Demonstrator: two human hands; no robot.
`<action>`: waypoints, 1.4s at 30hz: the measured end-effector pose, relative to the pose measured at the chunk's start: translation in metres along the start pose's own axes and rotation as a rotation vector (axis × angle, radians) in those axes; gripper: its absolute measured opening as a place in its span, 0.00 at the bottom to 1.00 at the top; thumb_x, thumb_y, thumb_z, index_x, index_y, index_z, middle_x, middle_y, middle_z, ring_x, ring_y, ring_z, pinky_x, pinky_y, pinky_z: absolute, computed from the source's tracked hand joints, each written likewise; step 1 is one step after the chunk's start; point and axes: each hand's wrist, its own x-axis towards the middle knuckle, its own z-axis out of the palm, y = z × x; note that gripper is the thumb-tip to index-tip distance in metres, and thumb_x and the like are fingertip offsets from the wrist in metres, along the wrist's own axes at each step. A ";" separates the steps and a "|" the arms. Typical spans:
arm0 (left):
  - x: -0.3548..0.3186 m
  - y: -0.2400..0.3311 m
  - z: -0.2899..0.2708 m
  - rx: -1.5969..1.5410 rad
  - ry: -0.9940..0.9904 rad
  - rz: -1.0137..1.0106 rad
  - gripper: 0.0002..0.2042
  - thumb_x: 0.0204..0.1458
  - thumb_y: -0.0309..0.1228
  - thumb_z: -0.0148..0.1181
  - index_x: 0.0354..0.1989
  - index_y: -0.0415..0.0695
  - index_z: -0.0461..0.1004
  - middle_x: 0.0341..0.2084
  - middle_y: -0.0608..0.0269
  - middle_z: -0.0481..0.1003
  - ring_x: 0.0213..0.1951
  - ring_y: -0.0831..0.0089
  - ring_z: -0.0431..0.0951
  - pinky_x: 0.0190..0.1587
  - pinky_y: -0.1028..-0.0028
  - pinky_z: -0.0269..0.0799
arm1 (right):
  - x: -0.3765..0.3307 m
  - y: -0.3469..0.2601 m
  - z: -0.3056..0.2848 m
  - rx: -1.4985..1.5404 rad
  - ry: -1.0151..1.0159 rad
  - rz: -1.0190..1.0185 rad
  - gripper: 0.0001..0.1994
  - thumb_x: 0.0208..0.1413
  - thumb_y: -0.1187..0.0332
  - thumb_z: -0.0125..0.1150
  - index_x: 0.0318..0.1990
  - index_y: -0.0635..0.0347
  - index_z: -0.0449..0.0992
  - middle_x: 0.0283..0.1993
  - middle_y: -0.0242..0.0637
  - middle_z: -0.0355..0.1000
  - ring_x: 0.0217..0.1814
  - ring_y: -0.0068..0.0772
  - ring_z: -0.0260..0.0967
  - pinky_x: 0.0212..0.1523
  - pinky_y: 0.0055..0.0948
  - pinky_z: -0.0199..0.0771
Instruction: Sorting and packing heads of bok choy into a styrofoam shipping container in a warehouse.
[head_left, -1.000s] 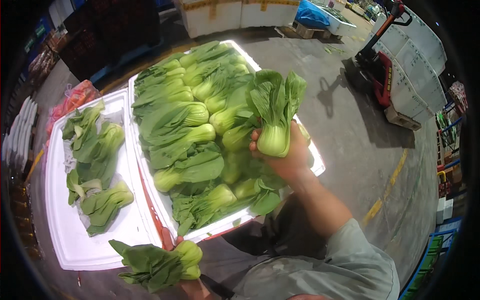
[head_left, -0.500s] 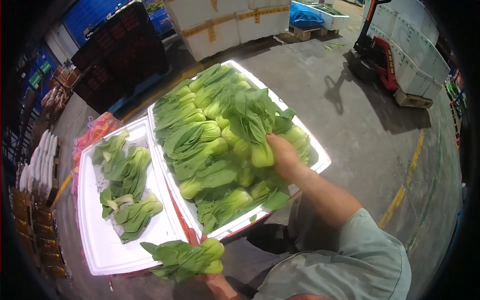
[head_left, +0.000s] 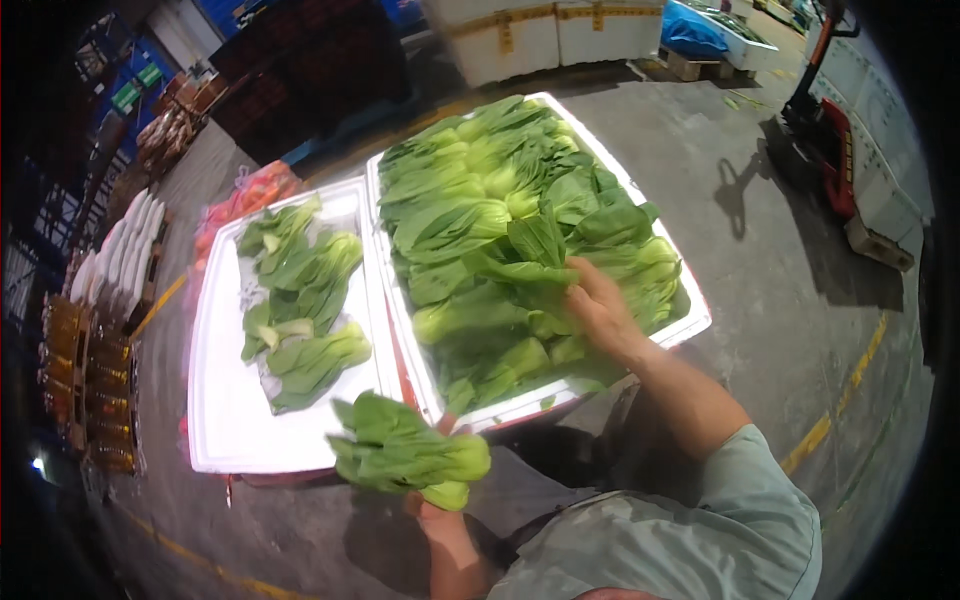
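Note:
In my left hand [head_left: 432, 508], low in front of me, is a bunch of bok choy [head_left: 385, 445]; its leaves point left and its pale stalk ends point right. Most of those fingers are hidden behind the greens. My right hand [head_left: 603, 308] is closed on another bok choy [head_left: 530, 265] over the right part of a white foam box [head_left: 655, 205]. The leaves hide where it ends among the heads beneath. Rows of bok choy [head_left: 460, 225] fill that box. Beside it on the left, a white foam lid or shallow tray [head_left: 225, 400] bears several loose heads [head_left: 315, 365].
An orange-red mesh sack [head_left: 262, 188] lies beyond the white tray. Dark crates [head_left: 310, 85] and large white boxes [head_left: 510, 50] stand behind. A red pallet jack [head_left: 835, 150] is at the right, bottled goods [head_left: 105, 390] at the far left.
My view has shifted, so the boxes sit farther right and higher. The bok choy in my right hand, upright before, now tilts lower over the box. My left hand still holds its greens.

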 end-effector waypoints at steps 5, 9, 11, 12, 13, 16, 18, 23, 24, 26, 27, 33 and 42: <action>0.015 -0.016 0.031 -0.242 -0.303 -0.191 0.51 0.38 0.42 0.69 0.69 0.44 0.42 0.66 0.39 0.42 0.65 0.38 0.48 0.64 0.41 0.46 | -0.014 0.000 0.014 0.170 -0.096 0.192 0.24 0.58 0.55 0.55 0.53 0.67 0.66 0.39 0.39 0.73 0.42 0.28 0.67 0.44 0.28 0.67; 0.030 -0.040 0.064 -0.191 -0.045 -0.087 0.46 0.39 0.46 0.63 0.67 0.45 0.48 0.63 0.51 0.54 0.63 0.48 0.56 0.64 0.41 0.47 | -0.028 -0.004 0.041 0.064 -0.140 0.042 0.22 0.61 0.59 0.52 0.54 0.67 0.65 0.44 0.40 0.71 0.46 0.26 0.65 0.46 0.26 0.67; 0.029 -0.041 0.049 -0.212 -0.026 -0.173 0.45 0.39 0.46 0.63 0.66 0.45 0.49 0.62 0.52 0.55 0.63 0.48 0.57 0.64 0.40 0.46 | -0.036 -0.014 0.044 0.128 -0.256 0.164 0.21 0.62 0.60 0.50 0.56 0.66 0.64 0.48 0.39 0.69 0.48 0.25 0.64 0.48 0.25 0.66; 0.028 -0.042 0.042 -0.358 -0.048 -0.192 0.45 0.38 0.44 0.65 0.66 0.44 0.50 0.61 0.52 0.57 0.62 0.49 0.58 0.64 0.40 0.46 | -0.037 -0.016 0.045 0.298 -0.288 0.242 0.21 0.62 0.61 0.49 0.57 0.65 0.64 0.49 0.38 0.69 0.49 0.25 0.65 0.49 0.24 0.66; 0.029 -0.041 0.038 -0.356 -0.038 -0.197 0.45 0.38 0.44 0.65 0.66 0.44 0.50 0.61 0.52 0.57 0.62 0.49 0.58 0.64 0.40 0.46 | -0.039 -0.018 0.044 0.466 -0.309 0.322 0.20 0.62 0.62 0.48 0.58 0.64 0.64 0.49 0.37 0.69 0.49 0.24 0.65 0.49 0.24 0.66; 0.026 -0.037 0.036 -0.251 -0.131 -0.292 0.45 0.37 0.46 0.68 0.66 0.53 0.52 0.63 0.59 0.57 0.62 0.45 0.58 0.63 0.34 0.42 | -0.035 -0.018 0.048 0.473 -0.244 0.455 0.15 0.60 0.64 0.47 0.49 0.65 0.70 0.44 0.33 0.70 0.42 0.21 0.65 0.43 0.23 0.67; 0.029 -0.036 0.046 -0.278 -0.131 -0.337 0.46 0.35 0.44 0.68 0.65 0.48 0.50 0.62 0.53 0.57 0.61 0.43 0.58 0.62 0.36 0.47 | -0.035 -0.011 0.048 0.464 -0.227 0.505 0.14 0.60 0.63 0.48 0.44 0.65 0.72 0.42 0.32 0.70 0.40 0.20 0.65 0.41 0.23 0.67; 0.032 -0.039 0.049 -0.208 -0.148 -0.355 0.47 0.33 0.45 0.70 0.65 0.51 0.52 0.61 0.57 0.58 0.61 0.45 0.58 0.60 0.34 0.49 | -0.033 -0.009 0.050 -0.057 -0.368 0.143 0.17 0.56 0.58 0.51 0.35 0.68 0.72 0.34 0.39 0.63 0.36 0.33 0.65 0.39 0.29 0.67; 0.031 -0.041 0.046 -0.208 -0.153 -0.367 0.47 0.33 0.45 0.70 0.65 0.51 0.52 0.61 0.57 0.58 0.61 0.45 0.58 0.60 0.34 0.49 | -0.037 -0.009 0.047 -0.253 -0.383 0.067 0.20 0.52 0.56 0.54 0.37 0.69 0.72 0.35 0.45 0.62 0.39 0.44 0.66 0.39 0.36 0.68; 0.027 -0.047 0.031 -0.242 -0.125 -0.324 0.47 0.32 0.45 0.71 0.65 0.50 0.53 0.60 0.57 0.59 0.61 0.48 0.59 0.60 0.40 0.54 | -0.037 -0.015 0.042 -0.382 -0.423 0.025 0.20 0.51 0.55 0.55 0.37 0.68 0.73 0.36 0.47 0.63 0.39 0.47 0.66 0.40 0.39 0.68; 0.023 -0.049 0.018 -0.245 -0.138 -0.339 0.47 0.32 0.45 0.71 0.65 0.50 0.53 0.60 0.57 0.59 0.61 0.48 0.59 0.60 0.40 0.54 | -0.036 -0.018 0.039 -0.509 -0.475 -0.020 0.20 0.49 0.55 0.56 0.37 0.67 0.73 0.37 0.48 0.64 0.40 0.50 0.67 0.40 0.41 0.68; 0.016 -0.047 -0.010 -0.101 -0.175 -0.192 0.43 0.31 0.39 0.71 0.62 0.47 0.59 0.59 0.58 0.62 0.60 0.53 0.61 0.62 0.50 0.56 | -0.037 -0.041 0.044 -0.491 -0.539 -0.177 0.11 0.45 0.70 0.55 0.34 0.69 0.66 0.37 0.52 0.66 0.40 0.55 0.68 0.37 0.45 0.69; 0.019 -0.052 -0.005 -0.285 -0.276 -0.117 0.41 0.34 0.37 0.70 0.62 0.47 0.60 0.59 0.58 0.63 0.59 0.52 0.62 0.62 0.48 0.55 | -0.034 -0.035 0.060 -0.403 -0.433 -0.062 0.12 0.48 0.67 0.53 0.31 0.70 0.64 0.24 0.56 0.67 0.29 0.59 0.68 0.31 0.48 0.68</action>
